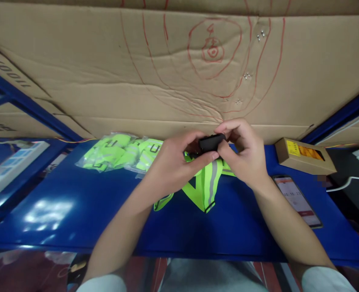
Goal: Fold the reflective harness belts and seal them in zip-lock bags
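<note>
With my left hand [177, 162] and right hand [248, 153] both pinching the black plastic piece [211, 143], I should keep it level and the reflective strap [210, 182] untwisted.

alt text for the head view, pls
Left hand and right hand hold a small black piece over a blue table, a neon strap below it. Bagged neon gear lies left; a phone and box lie right. Behind stands cardboard with red hand-drawn rings.
</note>
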### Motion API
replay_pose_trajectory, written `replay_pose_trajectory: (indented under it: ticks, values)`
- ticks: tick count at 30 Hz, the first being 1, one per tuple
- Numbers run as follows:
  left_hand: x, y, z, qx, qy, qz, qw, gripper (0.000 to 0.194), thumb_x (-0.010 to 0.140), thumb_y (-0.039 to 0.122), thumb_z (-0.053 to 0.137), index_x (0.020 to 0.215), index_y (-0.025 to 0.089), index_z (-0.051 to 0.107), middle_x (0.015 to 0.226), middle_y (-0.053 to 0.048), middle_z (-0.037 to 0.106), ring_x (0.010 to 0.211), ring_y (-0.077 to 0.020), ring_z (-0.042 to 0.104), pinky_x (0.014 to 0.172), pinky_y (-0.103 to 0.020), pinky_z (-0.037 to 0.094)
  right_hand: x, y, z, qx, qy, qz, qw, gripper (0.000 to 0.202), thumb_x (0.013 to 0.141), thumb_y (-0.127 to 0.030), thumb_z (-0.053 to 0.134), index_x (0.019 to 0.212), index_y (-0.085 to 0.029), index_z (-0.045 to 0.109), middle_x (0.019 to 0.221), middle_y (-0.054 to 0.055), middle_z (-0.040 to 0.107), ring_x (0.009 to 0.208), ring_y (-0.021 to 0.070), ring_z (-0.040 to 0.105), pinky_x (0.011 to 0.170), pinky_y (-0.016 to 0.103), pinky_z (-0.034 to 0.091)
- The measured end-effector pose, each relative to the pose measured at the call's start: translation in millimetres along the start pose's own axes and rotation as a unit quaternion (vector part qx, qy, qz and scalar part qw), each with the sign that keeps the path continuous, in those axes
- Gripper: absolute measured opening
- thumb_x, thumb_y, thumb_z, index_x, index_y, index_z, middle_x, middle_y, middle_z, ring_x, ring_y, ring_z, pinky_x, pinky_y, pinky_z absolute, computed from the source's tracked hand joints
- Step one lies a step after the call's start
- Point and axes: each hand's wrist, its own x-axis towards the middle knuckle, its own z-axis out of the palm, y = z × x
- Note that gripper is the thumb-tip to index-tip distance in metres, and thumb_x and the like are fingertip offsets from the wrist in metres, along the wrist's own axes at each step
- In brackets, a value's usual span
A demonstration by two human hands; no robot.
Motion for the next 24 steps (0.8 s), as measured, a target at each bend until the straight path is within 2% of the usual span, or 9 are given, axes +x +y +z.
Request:
replay_pose_trajectory:
  ticks: [5,8,10,12,15,17,19,24]
  values:
    - [6,-9,-4.3,-0.031,0.034,-0.007,0.999,0.024,0.081,0.038,0.082,0.097,0.024,0.072,0.088,-0.002,0.072,0.078,-0.0185,0.066,0.069,-0.032,0.053,5,-2,-8,0.054,-0.072,0.021,0.996,0.014,0.092,-0.021,0.066,0.104,-0.028,0.067,0.09,-0.001,0.066,0.079,0.016,0.064,0.071,0.032,0.053]
    - [9,-13,-5.3,-0.077,0.048,-0.024,0.996,0.027,0.081,0.039,0.082,0.1,0.021,0.073,0.094,-0.004,0.073,0.085,-0.0197,0.068,0.074,-0.032,0.054,8,-3,-10,0.09,-0.096,0.037,0.991,0.019,0.09,-0.029,0.075,0.107,-0.027,0.067,0.094,-0.001,0.071,0.085,0.0159,0.067,0.077,0.032,0.056]
    - [9,-13,-5.5,-0.109,0.033,-0.036,0.993,0.029,0.083,0.038,0.081,0.103,0.02,0.073,0.1,-0.005,0.074,0.091,-0.0217,0.069,0.079,-0.034,0.055,9,-3,-10,0.097,-0.09,0.048,0.99,0.021,0.089,-0.033,0.078,0.105,-0.025,0.068,0.095,0.0,0.072,0.087,0.0155,0.069,0.08,0.031,0.057]
    - [8,-14,-6.2,-0.131,0.001,-0.021,0.991,0.035,0.083,0.037,0.081,0.111,0.02,0.071,0.109,-0.006,0.073,0.101,-0.0243,0.069,0.088,-0.037,0.055,10,-2,-10,0.104,-0.069,0.066,0.99,0.021,0.089,-0.037,0.078,0.103,-0.024,0.068,0.095,0.0,0.074,0.087,0.0148,0.07,0.082,0.03,0.058]
    - [6,-16,-8.2,-0.103,-0.061,0.03,0.992,0.059,0.078,0.035,0.086,0.132,0.026,0.063,0.136,-0.006,0.065,0.126,-0.0287,0.06,0.109,-0.041,0.048,11,3,-14,0.128,-0.025,0.089,0.987,0.023,0.089,-0.042,0.078,0.099,-0.023,0.069,0.093,0.0,0.074,0.087,0.0143,0.071,0.081,0.028,0.058]
    - [5,-20,-8.7,-0.06,-0.089,0.045,0.993,0.071,0.079,0.033,0.085,0.143,0.029,0.054,0.148,-0.005,0.056,0.136,-0.0292,0.053,0.117,-0.042,0.042,11,6,-17,0.144,-0.004,0.098,0.985,0.022,0.088,-0.041,0.079,0.097,-0.024,0.07,0.091,-0.001,0.074,0.086,0.014,0.071,0.08,0.028,0.059]
    - [6,-23,-7.6,-0.033,-0.097,0.047,0.994,0.072,0.083,0.033,0.081,0.147,0.028,0.049,0.151,-0.006,0.054,0.137,-0.0285,0.052,0.118,-0.042,0.042,11,10,-18,0.157,0.004,0.106,0.982,0.019,0.087,-0.039,0.08,0.095,-0.024,0.071,0.09,-0.002,0.074,0.084,0.0128,0.071,0.08,0.027,0.059]
    - [7,-24,-2.6,-0.001,-0.078,0.05,0.996,0.064,0.089,0.033,0.074,0.146,0.025,0.048,0.149,-0.006,0.055,0.135,-0.027,0.053,0.117,-0.04,0.042,12,17,-16,0.166,0.016,0.123,0.978,0.022,0.084,-0.04,0.082,0.092,-0.023,0.07,0.088,-0.002,0.074,0.08,0.0109,0.069,0.078,0.025,0.057]
